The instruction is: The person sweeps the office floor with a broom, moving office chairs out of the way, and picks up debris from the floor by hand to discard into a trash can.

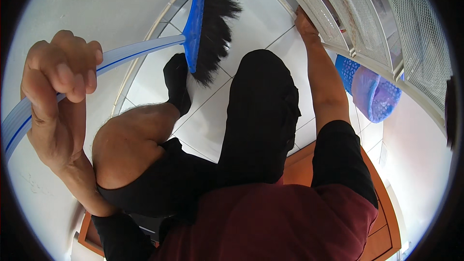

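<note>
My left hand (pixel 63 75) is closed around the striped white-and-blue handle of a broom (pixel 194 31), at the left of the view. The broom's blue head and dark bristles are held out ahead, near the wall and close to my foot. Stretched forward on the right, my right hand (pixel 305 23) reaches to the lower edge of a white mesh rack (pixel 333 43). Its fingers go under or behind the rack's frame, so what they touch or hold is hidden.
White floor tiles (pixel 205 111) lie under my legs, beside a pale wall (pixel 111 5) with a cable along its base. A blue and purple cloth item (pixel 372 92) sits below the rack. Wooden furniture (pixel 382 222) stands behind me at the lower right.
</note>
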Motion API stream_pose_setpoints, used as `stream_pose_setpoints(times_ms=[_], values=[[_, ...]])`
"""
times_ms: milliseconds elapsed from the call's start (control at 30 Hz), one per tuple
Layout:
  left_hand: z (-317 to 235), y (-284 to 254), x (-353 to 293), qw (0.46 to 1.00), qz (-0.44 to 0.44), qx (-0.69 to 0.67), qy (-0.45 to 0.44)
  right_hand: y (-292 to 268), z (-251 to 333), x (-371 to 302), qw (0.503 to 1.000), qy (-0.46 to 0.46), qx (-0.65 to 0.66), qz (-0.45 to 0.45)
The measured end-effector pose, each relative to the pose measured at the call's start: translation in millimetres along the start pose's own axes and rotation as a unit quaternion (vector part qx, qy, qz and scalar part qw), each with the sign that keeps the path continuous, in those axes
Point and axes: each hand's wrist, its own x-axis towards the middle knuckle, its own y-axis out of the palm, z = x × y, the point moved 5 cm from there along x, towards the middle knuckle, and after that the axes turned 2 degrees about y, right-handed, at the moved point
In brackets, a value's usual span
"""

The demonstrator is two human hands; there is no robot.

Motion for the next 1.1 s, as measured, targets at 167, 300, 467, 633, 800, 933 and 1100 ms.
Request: stream_pose_setpoints(times_ms=[167,300,467,633,800,933,1100], values=[[1,0,-1,1.000,0.004,0.004,0.001,-15,7,-10,0.963,-0.106,-0.238,-0.069],[0,0,-3,1.000,0.012,0.011,0.002,-17,16,-12,0.943,-0.105,-0.290,-0.123],[-1,-1,-3,0.998,0.036,0.041,0.013,-28,-1,-32,0.959,0.129,0.248,-0.038],[-2,-2,0,0.997,0.052,0.055,0.018,-76,-5,-70,0.919,0.200,0.341,0.000],[-4,2,2,0.998,0.040,0.042,0.014,-136,-9,-101,0.889,0.201,0.398,-0.101],[-5,5,5,0.998,0.032,0.040,0.027,-166,-26,-125,0.880,0.211,0.415,-0.092],[-7,10,7,0.996,0.008,0.065,0.062,-211,-58,-147,0.876,0.210,0.420,-0.111]])
